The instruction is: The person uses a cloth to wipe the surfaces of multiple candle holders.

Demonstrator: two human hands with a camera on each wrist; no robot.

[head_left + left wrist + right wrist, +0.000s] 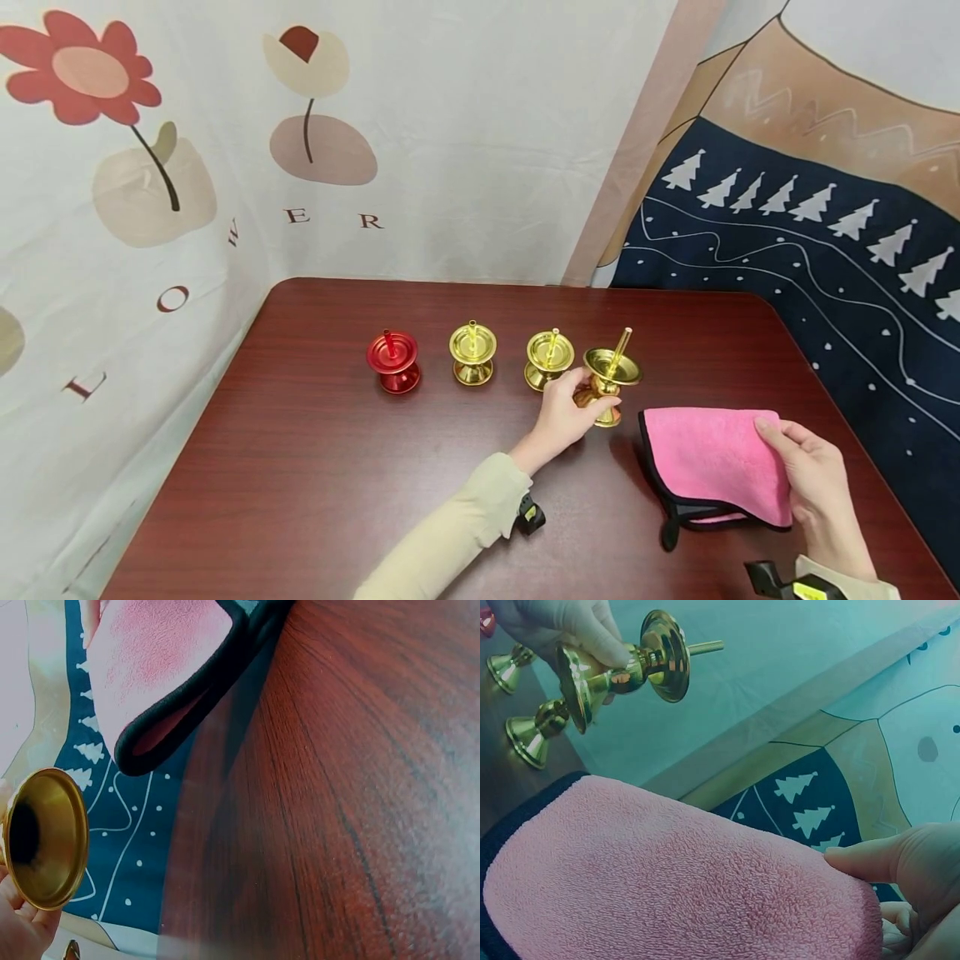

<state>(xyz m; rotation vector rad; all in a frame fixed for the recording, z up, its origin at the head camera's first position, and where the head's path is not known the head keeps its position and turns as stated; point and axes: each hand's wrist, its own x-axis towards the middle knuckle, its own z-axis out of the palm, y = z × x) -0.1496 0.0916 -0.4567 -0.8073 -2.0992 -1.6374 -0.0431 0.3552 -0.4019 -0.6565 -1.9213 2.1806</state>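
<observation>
My left hand grips a gold candle holder round its stem, lifted off the table and tilted a little. Its hollow base faces the left wrist camera, and in the right wrist view its spike points right. My right hand pinches a folded pink cloth at its right edge, thumb on top. Black trim borders the cloth, and a small loop hangs from its lower left corner. The cloth is held up to the right of the candle holder, apart from it.
Beyond the left hand, a gold candle holder, another gold one and a red one stand upright in a row on the dark wooden table. A printed curtain hangs behind the table's back edge.
</observation>
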